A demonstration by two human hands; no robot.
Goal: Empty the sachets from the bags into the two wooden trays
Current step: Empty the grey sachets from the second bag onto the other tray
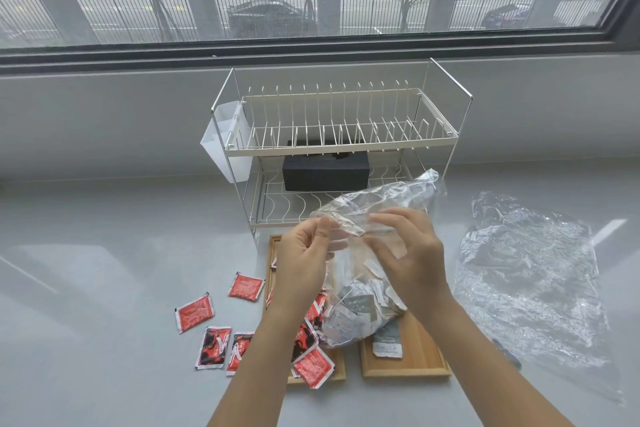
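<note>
Sachets in red (195, 312) lie loose on the grey counter (86, 288) at my far left, spilled beside the left wooden tray (273, 250) rather than in it; more red ones are heaped in that tray, one hanging over its near edge. I judge these strays will need gathering up later.

My left hand (304, 263) is raised over that tray, thumb and fingertips pinched on the crumpled mouth of the clear bag (363, 274), the other fingers loosely curled. I hold the mouth high so the weight hangs below. My right hand (408, 253) is half open, fingers spread and bent against the bag's other side; whether it truly grips the film I cannot tell.

The bag droops between my hands, its belly full of grey-and-white sachets (360, 308), resting low across the gap between the trays. On the right wooden tray (426, 354) one grey sachet (388, 343) already lies flat. The bag looks thin, wrinkled and slippery.

Further right, a second clear bag (526, 274) lies flattened on the counter, out of the way.
</note>
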